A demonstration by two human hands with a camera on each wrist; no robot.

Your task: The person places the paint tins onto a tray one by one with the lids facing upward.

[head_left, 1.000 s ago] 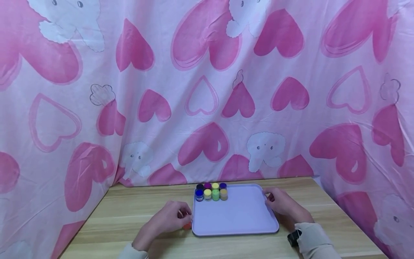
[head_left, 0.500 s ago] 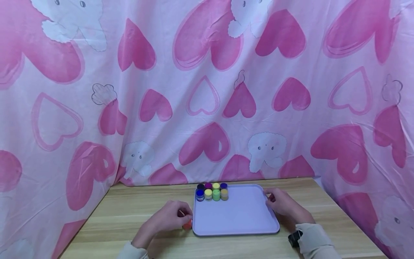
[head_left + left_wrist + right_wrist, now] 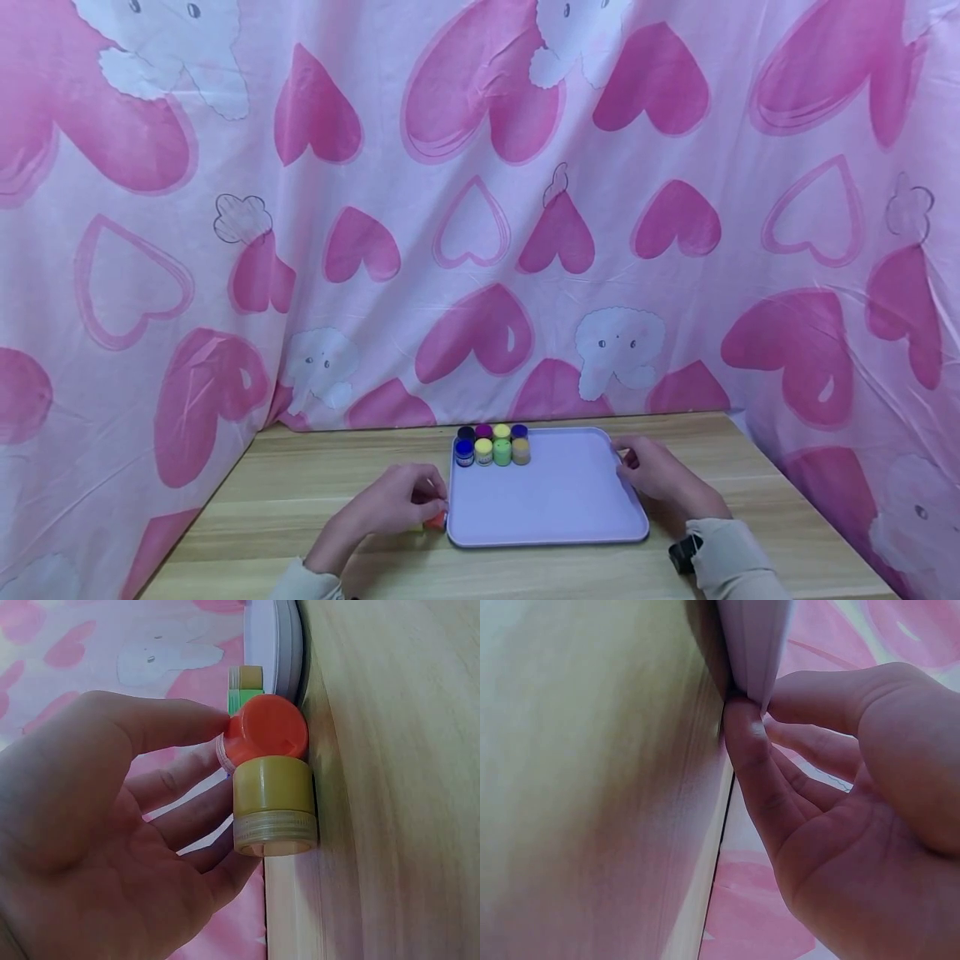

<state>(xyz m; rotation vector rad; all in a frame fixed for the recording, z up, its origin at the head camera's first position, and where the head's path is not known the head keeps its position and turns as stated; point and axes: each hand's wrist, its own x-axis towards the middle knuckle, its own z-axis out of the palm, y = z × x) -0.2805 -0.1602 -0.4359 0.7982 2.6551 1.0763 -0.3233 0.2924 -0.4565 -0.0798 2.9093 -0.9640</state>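
The orange-capped paint pot [image 3: 266,736] sits on the wooden worktop [image 3: 315,492] just outside the left edge of the lilac tray [image 3: 551,500], low in the centre of the head view. The left hand [image 3: 393,504] has its thumb and fingers curled round this pot; in the left wrist view the thumb presses on the orange cap from above and the fingers [image 3: 187,817] wrap in from below. An olive-capped pot [image 3: 274,806] stands touching the orange one on the side nearer the camera, and the fingertips reach it too.

The right hand [image 3: 660,475] is at the tray's right rim. In the right wrist view its thumb lies under the rim and the fingers [image 3: 817,701] close over it from above, so the hand pinches the tray edge.

Eight small paint pots [image 3: 492,445] stand in two rows of four in the tray's upper left corner, packed together: dark, purple, yellow and blue caps behind, blue, pale yellow, green and tan in front. A pink heart-patterned cloth [image 3: 480,208] hangs behind and beside the worktop, filling most of the frame. A dark strap [image 3: 682,554] shows at the right wrist by the pale sleeve.
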